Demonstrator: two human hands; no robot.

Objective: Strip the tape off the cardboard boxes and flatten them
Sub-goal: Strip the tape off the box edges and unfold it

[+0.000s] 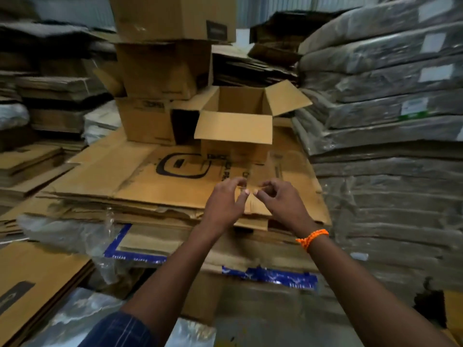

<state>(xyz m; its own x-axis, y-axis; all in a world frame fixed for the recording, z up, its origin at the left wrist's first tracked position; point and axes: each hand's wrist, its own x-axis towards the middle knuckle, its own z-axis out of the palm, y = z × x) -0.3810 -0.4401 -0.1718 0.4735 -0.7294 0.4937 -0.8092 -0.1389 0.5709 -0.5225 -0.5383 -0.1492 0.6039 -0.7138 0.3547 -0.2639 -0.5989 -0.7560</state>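
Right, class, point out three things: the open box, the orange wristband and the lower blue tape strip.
open box [233,131]: head view, on its front flap.
orange wristband [312,238]: head view, on the cord across the right wrist.
lower blue tape strip [270,275]: head view, on the middle of the strip.

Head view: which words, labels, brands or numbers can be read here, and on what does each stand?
No text reads clearly.
Flattened cardboard sheet: black logo and letters beside it, too blurred.
Blue tape: white print, too blurred.
White labels on the wrapped stacks: too blurred.
Dark label on the top box: too blurred.
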